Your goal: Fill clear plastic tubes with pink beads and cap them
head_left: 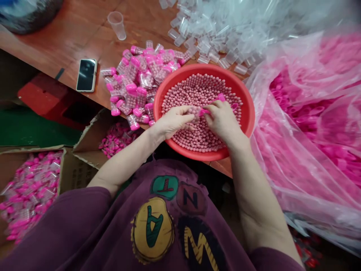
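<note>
A round red plastic basin (203,82) sits at the table's edge, filled with small pink balls (200,94). Both my hands are over the basin. My left hand (175,121) has its fingers curled around a small clear tube of pink balls (194,114), partly hidden by the fingers. My right hand (222,120) grips a bright pink plastic piece (210,109), perhaps a scoop or cap, whose end rests against the tube. Filled tubes with pink caps (135,81) lie heaped beside the basin.
A phone (86,75) and a plastic cup (116,25) stand on the wooden table (56,49). Clear empty tubes (214,41) are heaped behind the basin. A plastic bag of pink caps (313,120) lies right; cardboard boxes (79,165) hold filled tubes left.
</note>
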`<action>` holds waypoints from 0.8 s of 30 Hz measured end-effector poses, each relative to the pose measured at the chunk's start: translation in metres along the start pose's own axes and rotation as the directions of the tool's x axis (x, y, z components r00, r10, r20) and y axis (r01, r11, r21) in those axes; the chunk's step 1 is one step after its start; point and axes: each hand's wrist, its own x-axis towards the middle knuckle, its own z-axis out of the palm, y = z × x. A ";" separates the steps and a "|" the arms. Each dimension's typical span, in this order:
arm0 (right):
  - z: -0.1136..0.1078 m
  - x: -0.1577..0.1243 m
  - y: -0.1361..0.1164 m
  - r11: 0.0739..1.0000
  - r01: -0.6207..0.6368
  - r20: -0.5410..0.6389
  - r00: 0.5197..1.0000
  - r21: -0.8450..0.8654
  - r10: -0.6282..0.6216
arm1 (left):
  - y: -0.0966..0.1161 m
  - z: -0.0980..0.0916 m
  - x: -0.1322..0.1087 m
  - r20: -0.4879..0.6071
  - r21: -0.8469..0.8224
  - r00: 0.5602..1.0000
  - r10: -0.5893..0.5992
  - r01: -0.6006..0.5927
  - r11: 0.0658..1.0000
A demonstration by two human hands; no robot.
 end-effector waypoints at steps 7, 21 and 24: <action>0.022 0.013 0.012 0.996 -0.025 -0.100 0.994 0.081 0.033 | 0.007 -0.003 0.000 0.085 -0.090 0.996 -0.021 0.028 0.996; -0.043 -0.031 -0.038 0.849 0.041 -0.244 0.964 0.527 0.105 | 0.014 0.003 -0.009 0.077 0.007 0.996 -0.047 0.047 0.999; -0.049 -0.032 -0.037 0.865 0.070 -0.233 0.971 0.496 0.055 | 0.014 0.003 -0.009 0.074 -0.007 0.996 -0.056 0.056 0.998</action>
